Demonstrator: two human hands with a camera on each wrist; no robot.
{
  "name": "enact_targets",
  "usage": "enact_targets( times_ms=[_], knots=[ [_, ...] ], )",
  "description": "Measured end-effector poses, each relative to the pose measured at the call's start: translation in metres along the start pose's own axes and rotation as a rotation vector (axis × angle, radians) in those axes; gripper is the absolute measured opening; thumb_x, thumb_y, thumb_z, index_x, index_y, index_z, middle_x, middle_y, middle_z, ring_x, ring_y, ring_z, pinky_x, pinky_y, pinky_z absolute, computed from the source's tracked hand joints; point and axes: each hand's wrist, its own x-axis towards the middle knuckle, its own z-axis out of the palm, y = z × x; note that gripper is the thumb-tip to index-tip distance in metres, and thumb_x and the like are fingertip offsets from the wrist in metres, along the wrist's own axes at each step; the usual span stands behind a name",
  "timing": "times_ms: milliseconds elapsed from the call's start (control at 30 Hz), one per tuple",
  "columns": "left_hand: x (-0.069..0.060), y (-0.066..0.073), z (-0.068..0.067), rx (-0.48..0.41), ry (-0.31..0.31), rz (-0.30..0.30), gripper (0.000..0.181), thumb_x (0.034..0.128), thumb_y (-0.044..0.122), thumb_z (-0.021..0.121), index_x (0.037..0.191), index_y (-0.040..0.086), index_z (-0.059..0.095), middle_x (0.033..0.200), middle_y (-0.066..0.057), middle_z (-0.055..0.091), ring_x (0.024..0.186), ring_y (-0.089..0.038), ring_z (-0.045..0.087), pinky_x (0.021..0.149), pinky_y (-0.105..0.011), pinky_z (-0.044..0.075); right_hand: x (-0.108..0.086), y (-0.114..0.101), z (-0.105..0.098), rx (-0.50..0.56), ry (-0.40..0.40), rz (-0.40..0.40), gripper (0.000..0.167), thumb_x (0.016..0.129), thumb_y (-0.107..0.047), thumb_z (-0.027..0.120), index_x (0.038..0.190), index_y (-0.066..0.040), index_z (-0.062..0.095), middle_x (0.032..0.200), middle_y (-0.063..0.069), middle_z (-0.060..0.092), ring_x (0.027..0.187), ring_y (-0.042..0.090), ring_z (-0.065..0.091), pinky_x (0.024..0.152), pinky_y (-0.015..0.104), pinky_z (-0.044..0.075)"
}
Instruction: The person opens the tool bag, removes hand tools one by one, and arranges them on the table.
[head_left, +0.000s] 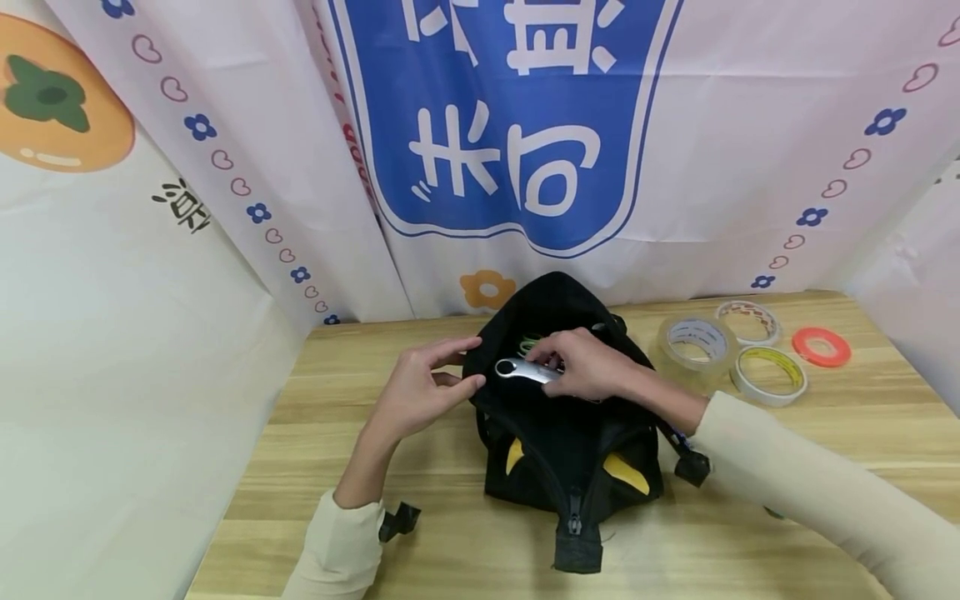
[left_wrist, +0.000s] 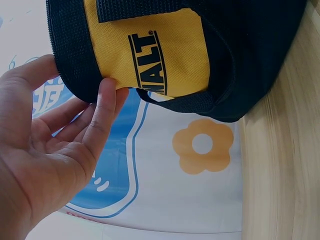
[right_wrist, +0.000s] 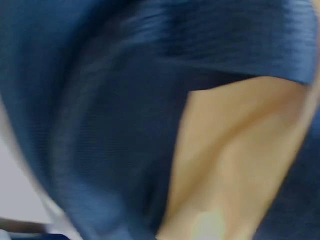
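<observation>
While half-curled, hands (head_left: 588, 364) on bag (head_left: 551, 446), tool (head_left: 523, 370).

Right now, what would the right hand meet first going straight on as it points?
From the head view, the right hand, silver tool leading, would probably meet the black bag's inner wall beside the left hand first, though depth is unclear.

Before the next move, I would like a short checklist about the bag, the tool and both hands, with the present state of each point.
1. Bag open: ok.
2. Left hand pinching its rim: ok.
3. Right hand gripping the silver tool: ok.
4. Tool's whole length visible: not ok, fingers cover part.
5. Free space inside: cannot tell, dark and partly covered.
6. Tape rolls outside the bag: ok.
</observation>
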Motion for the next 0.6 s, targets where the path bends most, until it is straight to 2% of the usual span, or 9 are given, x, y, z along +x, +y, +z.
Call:
enact_targets(
  times_ms=[200,300,600],
  knots=[
    [0.0,0.0,0.0,-0.003,0.001,-0.005,0.048,0.095,0.004,0.079,0.141,0.001,0.068,0.144,-0.017,0.069,0.125,-0.036,0.07,0.087,-0.026,0.067,-0.012,-0.019,-0.024,0.019,0.05,-0.03,0.037,0.088,-0.007,0.081,0.125,-0.012,0.079,0.117,0.006,0.076,0.099,0.017,0.071,0.085,0.034,0.062],
    [0.0,0.0,-0.001,-0.003,0.002,-0.006,0.048,0.0949,0.003,0.08,0.141,0.001,0.069,0.143,-0.017,0.069,0.124,-0.035,0.071,0.087,-0.026,0.067,-0.019,-0.024,-0.035,0.037,0.06,-0.019,0.039,0.088,-0.007,0.08,0.127,-0.012,0.079,0.119,0.006,0.076,0.101,0.018,0.071,0.083,0.033,0.062],
    [0.0,-0.003,0.0,0.002,0.004,0.01,0.05,0.0946,0.004,0.08,0.143,0.002,0.068,0.146,-0.018,0.068,0.125,-0.035,0.071,0.087,-0.026,0.067,-0.046,-0.022,-0.055,0.113,0.078,-0.006,0.041,0.087,-0.007,0.079,0.128,-0.012,0.079,0.118,0.005,0.076,0.103,0.02,0.068,0.085,0.03,0.064]
  ],
)
